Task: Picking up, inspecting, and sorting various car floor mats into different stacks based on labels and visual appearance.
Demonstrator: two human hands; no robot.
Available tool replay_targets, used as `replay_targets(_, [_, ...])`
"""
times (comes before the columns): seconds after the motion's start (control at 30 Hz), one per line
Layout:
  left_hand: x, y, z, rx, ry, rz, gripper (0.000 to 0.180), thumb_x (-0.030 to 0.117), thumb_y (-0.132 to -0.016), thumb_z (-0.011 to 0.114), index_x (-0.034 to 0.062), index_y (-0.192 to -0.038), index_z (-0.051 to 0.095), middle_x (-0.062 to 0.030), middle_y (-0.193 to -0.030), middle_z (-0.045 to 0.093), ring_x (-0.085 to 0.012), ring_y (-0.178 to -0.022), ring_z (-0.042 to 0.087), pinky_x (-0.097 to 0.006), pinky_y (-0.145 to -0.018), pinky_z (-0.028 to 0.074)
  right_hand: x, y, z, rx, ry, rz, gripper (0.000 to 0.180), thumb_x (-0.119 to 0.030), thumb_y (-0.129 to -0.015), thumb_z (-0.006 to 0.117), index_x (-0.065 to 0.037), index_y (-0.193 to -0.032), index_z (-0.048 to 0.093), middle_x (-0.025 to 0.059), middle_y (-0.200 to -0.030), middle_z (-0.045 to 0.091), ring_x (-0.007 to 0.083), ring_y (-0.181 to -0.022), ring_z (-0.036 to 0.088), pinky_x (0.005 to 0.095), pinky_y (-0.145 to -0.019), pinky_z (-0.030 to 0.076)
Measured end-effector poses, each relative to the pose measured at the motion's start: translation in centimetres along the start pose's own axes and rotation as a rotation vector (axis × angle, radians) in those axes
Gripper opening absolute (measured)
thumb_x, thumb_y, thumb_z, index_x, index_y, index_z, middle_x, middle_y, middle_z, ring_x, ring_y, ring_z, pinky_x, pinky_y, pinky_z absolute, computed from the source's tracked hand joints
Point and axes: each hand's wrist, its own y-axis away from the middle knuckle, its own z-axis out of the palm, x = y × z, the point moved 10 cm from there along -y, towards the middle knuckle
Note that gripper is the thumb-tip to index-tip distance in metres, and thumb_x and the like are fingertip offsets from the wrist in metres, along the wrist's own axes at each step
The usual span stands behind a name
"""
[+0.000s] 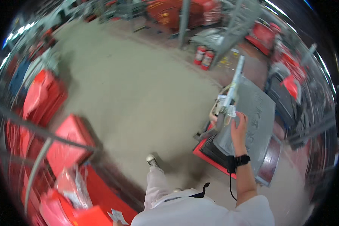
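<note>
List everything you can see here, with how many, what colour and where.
Grey slab: one, grey, right of centre, on a red-edged base, under the right hand.
Pale pole: one, whitish, at the slab's left edge.
Fire extinguishers: two, red, top centre by a grey post.
Red bins: several, red, along the left.
Concrete floor: grey, centre.
Paper slips: white, bottom edge, by the left hand, which is barely in view.
Shoe: one, pale, lower centre.
Right hand: one, on the slab, black wrist strap behind it.

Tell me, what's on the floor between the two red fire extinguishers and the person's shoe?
Nothing. In the head view, only bare grey concrete floor stretches from the fire extinguishers to the shoe. The right hand rests off to the side on a grey sheet.
</note>
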Motion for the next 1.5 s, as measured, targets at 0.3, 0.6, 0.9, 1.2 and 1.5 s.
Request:
replay_targets(0.3, [50.9, -24.0, -0.1, 0.003, -1.13, 1.042, 0.048, 0.012, -0.08, 0.034, -0.0082, -0.123, 0.032, -0.0253, -0.128, 0.032, -0.0366, -0.123, 0.024, -0.04, -0.106, 0.012, 15.4, -9.3, 17.2, -0.084, -0.231, 0.934, 0.055, -0.029, -0.071, 0.063, 0.004, -0.111, 0.046, 0.0174, -0.093, 0.059, 0.0242, -0.085, 0.058, 0.0343, -0.072, 0.044])
replay_targets(0.6, [82.0, -61.6, 6.5, 0.028, -0.519, 0.731, 0.043, 0.027, -0.08, 0.052, -0.0099, -0.101, 0.051, -0.0268, -0.09, 0.057, -0.0404, -0.085, 0.056, -0.044, -0.072, 0.045, 19.1, -16.7, 27.4, -0.297, -0.452, 1.32, 0.03, -0.025, -0.059, 0.067, 0.002, -0.072, 0.062, 0.0192, -0.073, 0.062, 0.0326, -0.07, 0.061, 0.0376, -0.062, 0.048])
replay_targets(0.9, [98.0, -88.9, 2.5, -0.278, -0.43, 0.739, 0.026, 0.013, -0.078, 0.056, -0.0024, -0.099, 0.053, -0.0159, -0.08, 0.06, -0.0271, -0.081, 0.058, -0.036, -0.061, 0.047, 12.5, -18.9, 30.5, -0.027, 0.374, 1.729, 0.036, -0.018, -0.059, 0.068, 0.0, -0.087, 0.054, 0.0129, -0.073, 0.061, 0.0233, -0.061, 0.06, 0.0344, -0.055, 0.048])
replay_targets(1.2, [88.3, -109.0, -8.9, -0.271, -1.657, 0.915, 0.026, 0.013, -0.084, 0.037, 0.0078, -0.099, 0.059, -0.0073, -0.097, 0.06, -0.0152, -0.087, 0.055, -0.029, -0.069, 0.042, -4.2, -36.4, 48.0, -0.289, 0.567, 1.642, 0.027, -0.023, -0.062, 0.065, 0.002, -0.071, 0.058, 0.0128, -0.059, 0.059, 0.0226, -0.05, 0.057, 0.0353, -0.047, 0.046])
replay_targets(1.5, [94.0, -128.6, -28.0, -0.113, -0.368, 0.311, 0.023, 0.018, -0.077, 0.045, 0.0021, -0.081, 0.061, -0.0181, -0.079, 0.06, -0.0334, -0.073, 0.059, -0.046, -0.062, 0.047, -22.9, -48.4, 69.5, -0.748, 0.731, 1.302, 0.025, -0.027, -0.065, 0.062, -0.007, -0.08, 0.062, 0.0147, -0.079, 0.061, 0.0282, -0.072, 0.06, 0.0395, -0.06, 0.047])
